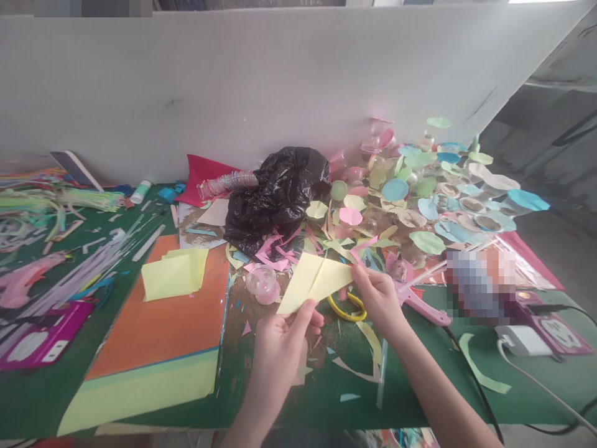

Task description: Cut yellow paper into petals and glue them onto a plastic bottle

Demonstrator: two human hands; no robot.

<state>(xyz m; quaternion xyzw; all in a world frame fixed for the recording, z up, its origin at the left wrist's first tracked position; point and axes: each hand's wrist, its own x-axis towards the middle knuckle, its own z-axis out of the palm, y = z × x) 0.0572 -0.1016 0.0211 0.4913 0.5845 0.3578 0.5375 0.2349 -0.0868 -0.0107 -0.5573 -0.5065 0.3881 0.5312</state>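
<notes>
A folded sheet of pale yellow paper point(305, 280) is held up in front of me between both hands. My left hand point(291, 339) pinches its lower edge between thumb and fingers. My right hand point(379, 297) grips its right corner, also in a pinch. Beneath the right hand, a yellow ring-shaped handle point(349, 314) lies on the table, partly hidden by the hand. A small clear cup with something pink point(263, 285) stands just left of the paper. More folded yellow paper point(175, 275) rests on an orange sheet point(153, 330) to the left.
Paper scraps litter the green table point(237, 398). A black plastic bag point(284, 193) lies at the back centre. Many paper-topped clear cups point(420, 193) crowd the back right. A pink glue gun point(426, 305) lies at right, another point(30, 277) at left, near plastic strips. A white wall point(233, 81) stands behind.
</notes>
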